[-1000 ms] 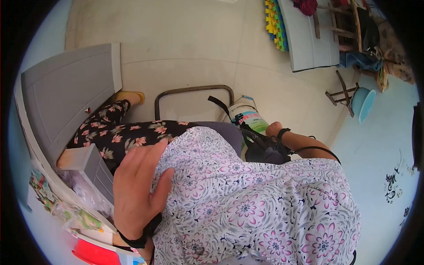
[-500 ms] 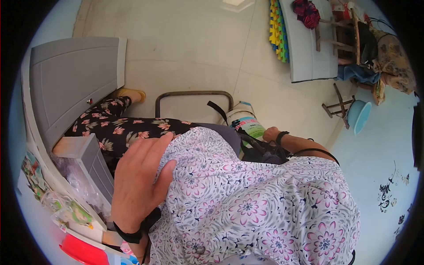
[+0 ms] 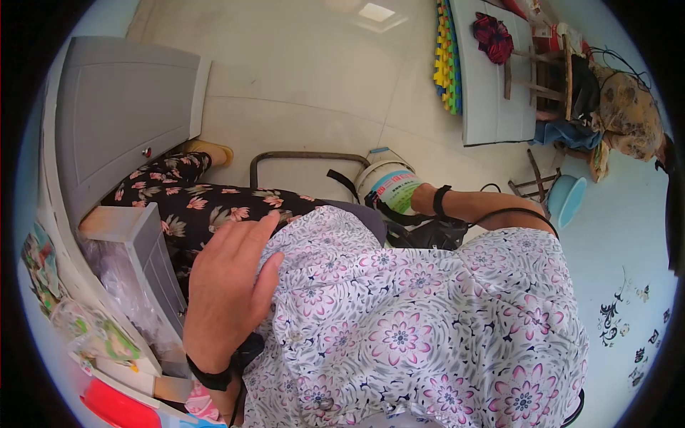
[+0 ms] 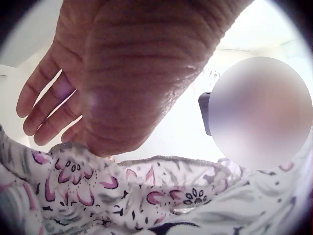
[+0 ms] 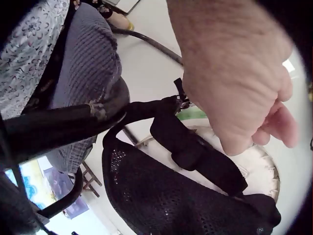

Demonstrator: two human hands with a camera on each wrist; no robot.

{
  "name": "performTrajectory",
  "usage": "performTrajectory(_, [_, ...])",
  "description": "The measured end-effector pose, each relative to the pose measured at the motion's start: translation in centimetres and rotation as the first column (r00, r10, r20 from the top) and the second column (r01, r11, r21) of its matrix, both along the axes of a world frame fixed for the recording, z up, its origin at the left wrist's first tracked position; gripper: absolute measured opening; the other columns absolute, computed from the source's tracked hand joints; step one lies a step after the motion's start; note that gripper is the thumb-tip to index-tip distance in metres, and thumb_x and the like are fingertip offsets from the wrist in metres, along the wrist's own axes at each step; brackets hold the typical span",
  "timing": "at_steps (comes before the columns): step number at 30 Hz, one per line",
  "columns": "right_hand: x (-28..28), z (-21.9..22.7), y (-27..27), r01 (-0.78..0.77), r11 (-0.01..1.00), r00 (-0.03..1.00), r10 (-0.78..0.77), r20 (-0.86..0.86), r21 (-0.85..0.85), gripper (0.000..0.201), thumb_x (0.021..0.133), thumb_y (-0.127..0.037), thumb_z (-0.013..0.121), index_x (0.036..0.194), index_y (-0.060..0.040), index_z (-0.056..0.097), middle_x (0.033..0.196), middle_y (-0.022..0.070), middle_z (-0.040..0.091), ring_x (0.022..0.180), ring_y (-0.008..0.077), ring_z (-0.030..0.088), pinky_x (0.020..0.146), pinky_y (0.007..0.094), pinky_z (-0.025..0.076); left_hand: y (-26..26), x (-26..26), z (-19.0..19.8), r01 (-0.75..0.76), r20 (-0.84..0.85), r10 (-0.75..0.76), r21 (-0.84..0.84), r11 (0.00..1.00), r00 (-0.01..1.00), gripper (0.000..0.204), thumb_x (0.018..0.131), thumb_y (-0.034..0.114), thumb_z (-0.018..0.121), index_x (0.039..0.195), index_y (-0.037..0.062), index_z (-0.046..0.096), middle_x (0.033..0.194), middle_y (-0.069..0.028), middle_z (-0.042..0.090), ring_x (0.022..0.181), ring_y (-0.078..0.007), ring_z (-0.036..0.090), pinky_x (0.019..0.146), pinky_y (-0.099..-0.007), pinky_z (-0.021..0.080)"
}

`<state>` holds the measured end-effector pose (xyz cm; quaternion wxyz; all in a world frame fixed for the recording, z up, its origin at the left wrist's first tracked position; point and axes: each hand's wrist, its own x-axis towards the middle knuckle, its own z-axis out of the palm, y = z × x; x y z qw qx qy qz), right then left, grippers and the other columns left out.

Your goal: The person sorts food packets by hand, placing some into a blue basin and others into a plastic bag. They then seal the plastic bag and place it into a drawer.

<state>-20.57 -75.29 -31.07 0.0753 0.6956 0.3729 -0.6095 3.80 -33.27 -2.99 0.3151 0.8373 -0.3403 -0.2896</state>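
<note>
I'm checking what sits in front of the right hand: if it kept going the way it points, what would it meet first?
Most likely the white bucket: the right hand hangs just above its rim, beside the black bag strap. Depth is hard to judge.

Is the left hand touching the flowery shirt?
Touching. The head view shows the left hand lying flat on the flowery shirt, fingers straight; the left wrist view shows the palm meeting the cloth.

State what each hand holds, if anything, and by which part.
Nothing is held. The left hand lies flat on the floral blouse; the right hand hangs loosely curled above the black mesh bag.
</note>
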Motion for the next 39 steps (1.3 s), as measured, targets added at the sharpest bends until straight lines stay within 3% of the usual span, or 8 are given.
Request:
performTrajectory(8, [2.5,-2.4,-0.2,-0.137,0.98,0.982,0.115,0.15,0.146,0.02,0.09,-0.023,0.066,0.091,-0.0091,0.081,0.092,0.0117,0.077,0.091,0.0307,0.075,0.074,0.0445,0.058,0.9,-1.1,-0.4,-0.04,0.034,0.042,-0.031,0.999,0.999,0.045,0.089,0.008,0.07,0.131,-0.0039,0.061,0.11,-0.0189,0.066,0.102,-0.0373,0.062,0.087,-0.0446,0.052])
performTrajectory(21, [4.9,-5.9,-0.7,-0.283,0.936,0.939,0.226,0.257,0.209,0.014,0.081,-0.02,0.071,0.084,-0.0125,0.082,0.085,0.0079,0.077,0.084,0.0285,0.077,0.067,0.0427,0.06,1.2,-1.7,-0.6,-0.113,-0.057,0.113,-0.002,0.994,0.992,0.044,0.088,0.004,0.068,0.131,-0.0048,0.062,0.113,-0.0217,0.067,0.104,-0.0412,0.062,0.089,-0.0458,0.05])
performTrajectory(27, [8.1,-0.2,1.0,-0.135,0.985,0.956,0.102,0.274,0.108,0.016,0.085,-0.023,0.072,0.089,-0.0104,0.081,0.087,0.0096,0.077,0.086,0.0307,0.076,0.071,0.045,0.058,1.5,-1.5,-1.4,-0.081,-0.045,0.08,-0.019,0.997,0.996,0.045,0.09,0.008,0.068,0.133,-0.0027,0.061,0.115,-0.0193,0.066,0.107,-0.0391,0.062,0.091,-0.046,0.051])
performTrajectory(29, [9.1,2.3,0.1,0.159,0.985,0.951,-0.171,0.257,0.066,0.018,0.086,-0.025,0.071,0.09,-0.0089,0.078,0.088,0.0114,0.076,0.087,0.0333,0.074,0.072,0.0469,0.057,1.4,-1.0,-1.3,-0.063,-0.082,0.061,-0.019,0.998,0.995,0.045,0.09,0.008,0.068,0.133,-0.0028,0.061,0.117,-0.0198,0.066,0.108,-0.0393,0.062,0.091,-0.0465,0.051])
performTrajectory(31, [8.2,3.7,-0.9,0.481,0.871,0.812,-0.485,0.326,0.1,0.02,0.087,-0.026,0.07,0.093,-0.0077,0.074,0.092,0.0137,0.075,0.089,0.0356,0.073,0.075,0.0487,0.056,1.2,-0.5,-1.4,-0.01,-0.003,0.01,-0.061,0.998,1.0,0.043,0.089,0.005,0.067,0.131,-0.004,0.062,0.115,-0.0225,0.067,0.105,-0.0415,0.063,0.091,-0.0459,0.051])
performTrajectory(33, [6.0,5.2,-3.6,0.746,0.62,0.486,-0.756,0.437,0.242,0.022,0.088,-0.027,0.068,0.096,-0.0067,0.07,0.096,0.0165,0.073,0.094,0.0378,0.071,0.081,0.0504,0.055,0.6,0.2,-1.7,0.044,0.03,-0.042,-0.073,0.996,0.999,0.043,0.089,0.003,0.066,0.131,-0.0045,0.061,0.114,-0.0239,0.067,0.103,-0.0425,0.063,0.091,-0.0457,0.05])
performTrajectory(36, [1.8,6.5,-7.1,0.961,0.203,0.046,-0.79,0.612,0.189,0.026,0.092,-0.027,0.064,0.106,-0.0058,0.065,0.104,0.0193,0.071,0.101,0.0408,0.068,0.086,0.0522,0.053,-0.2,0.9,-1.8,0.109,-0.011,-0.109,-0.039,0.993,0.994,0.043,0.09,0.003,0.065,0.132,-0.0039,0.061,0.114,-0.024,0.066,0.103,-0.0424,0.062,0.09,-0.0458,0.05])
performTrajectory(39, [-6.3,6.2,-10.4,0.911,0.293,-0.033,-0.648,0.761,0.29,0.025,0.093,-0.026,0.065,0.106,-0.004,0.063,0.099,0.0212,0.07,0.094,0.0429,0.068,0.082,0.0513,0.054,-1.0,1.5,-1.7,0.148,-0.04,-0.149,-0.025,0.989,0.988,0.043,0.09,0.003,0.065,0.133,-0.0035,0.06,0.113,-0.0237,0.066,0.102,-0.0424,0.062,0.088,-0.0462,0.05])
